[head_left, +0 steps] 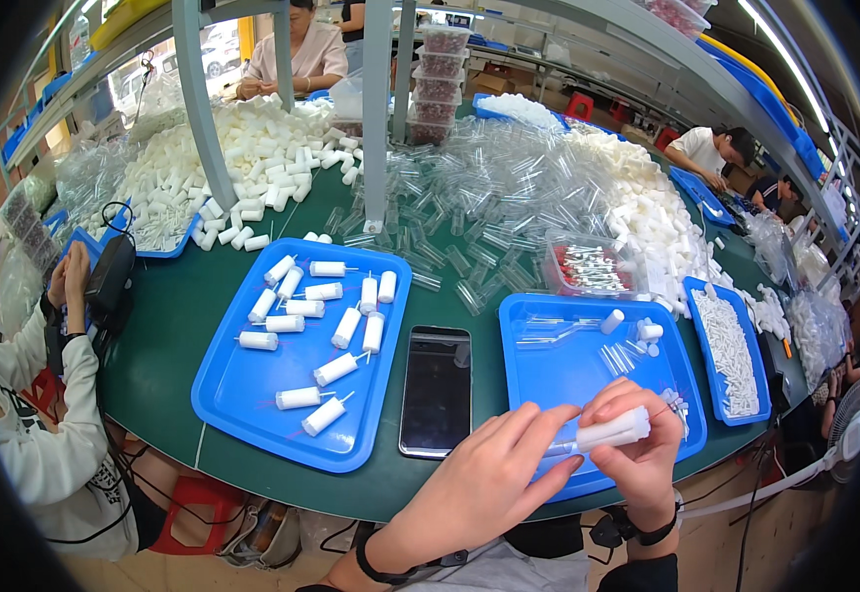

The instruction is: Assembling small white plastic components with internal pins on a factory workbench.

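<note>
Over the near edge of the right blue tray [681,355], my two hands meet. My right hand [647,464] is closed round a white cylinder [617,429], thumb below and fingers above. My left hand [499,459] pinches a clear plastic tube [561,439] against the cylinder's left end; whether the cylinder sits inside it I cannot tell. Beyond my hands in the tray lie thin clear tubes [622,355] and small white cylinders [651,332]. In the left blue tray [242,395], several white cylinders with thin stems [336,369] lie scattered.
A black phone [436,395] lies between the trays. Behind are heaps of clear tubes [509,178] and white cylinders [252,148], and a box of red-and-white sticks [588,268]. A grey post [375,118] stands mid-table. A co-worker's hands [70,276] are at left, a fan [854,424] at right.
</note>
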`<act>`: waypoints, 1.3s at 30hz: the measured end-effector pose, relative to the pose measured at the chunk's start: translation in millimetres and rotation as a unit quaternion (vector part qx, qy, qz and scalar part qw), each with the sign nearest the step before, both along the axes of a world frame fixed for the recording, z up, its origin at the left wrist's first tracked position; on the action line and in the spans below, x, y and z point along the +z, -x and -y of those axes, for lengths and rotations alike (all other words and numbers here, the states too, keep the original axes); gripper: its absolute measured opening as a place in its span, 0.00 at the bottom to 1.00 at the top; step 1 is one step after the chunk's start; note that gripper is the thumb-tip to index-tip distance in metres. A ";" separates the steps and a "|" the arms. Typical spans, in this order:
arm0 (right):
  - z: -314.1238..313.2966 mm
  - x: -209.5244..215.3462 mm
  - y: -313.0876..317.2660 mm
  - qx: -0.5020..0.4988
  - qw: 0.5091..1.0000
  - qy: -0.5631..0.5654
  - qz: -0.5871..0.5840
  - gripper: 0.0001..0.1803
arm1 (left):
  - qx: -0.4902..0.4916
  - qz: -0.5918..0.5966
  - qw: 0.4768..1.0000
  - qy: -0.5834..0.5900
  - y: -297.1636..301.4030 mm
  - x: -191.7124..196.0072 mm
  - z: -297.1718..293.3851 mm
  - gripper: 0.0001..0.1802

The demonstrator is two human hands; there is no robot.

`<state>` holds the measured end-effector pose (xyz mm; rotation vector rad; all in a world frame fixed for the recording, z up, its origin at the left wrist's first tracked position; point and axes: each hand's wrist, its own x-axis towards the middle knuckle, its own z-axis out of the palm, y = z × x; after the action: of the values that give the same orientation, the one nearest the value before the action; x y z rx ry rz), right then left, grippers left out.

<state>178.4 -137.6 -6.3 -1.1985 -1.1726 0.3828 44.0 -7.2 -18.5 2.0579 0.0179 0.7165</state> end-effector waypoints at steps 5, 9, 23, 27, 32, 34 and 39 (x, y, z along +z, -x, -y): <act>-2.8 2.1 2.7 0.003 1.000 0.031 0.003 0.17 | -0.006 0.003 1.000 -0.025 -0.5 0.0 -1.9 0.23; -2.2 3.1 1.7 -0.014 0.998 0.053 -0.006 0.18 | 0.017 0.025 0.997 -0.068 -4.9 -6.2 -0.6 0.22; 9.3 -12.8 20.6 -0.068 0.985 0.070 -0.139 0.15 | -0.024 -0.005 0.999 -0.027 -5.7 -7.9 15.2 0.16; 7.2 -7.0 30.4 -0.047 0.970 0.065 -0.228 0.15 | -0.041 -0.014 0.999 0.021 -2.9 -4.3 18.3 0.15; 12.2 -2.2 14.4 -0.046 0.990 0.065 -0.120 0.16 | -0.040 0.018 0.996 0.078 -8.0 -9.6 23.8 0.15; 14.6 4.1 10.5 -0.046 0.995 0.050 -0.071 0.16 | -0.043 0.018 0.992 0.117 -6.5 -8.7 26.1 0.14; 8.0 -3.8 17.7 -0.044 0.997 0.048 -0.051 0.13 | -0.062 -0.021 0.989 0.132 -5.9 -17.3 27.1 0.17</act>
<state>160.7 -145.5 -10.1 -1.2949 -1.0201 0.4328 49.9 -34.3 -35.8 1.8032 0.0087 0.5616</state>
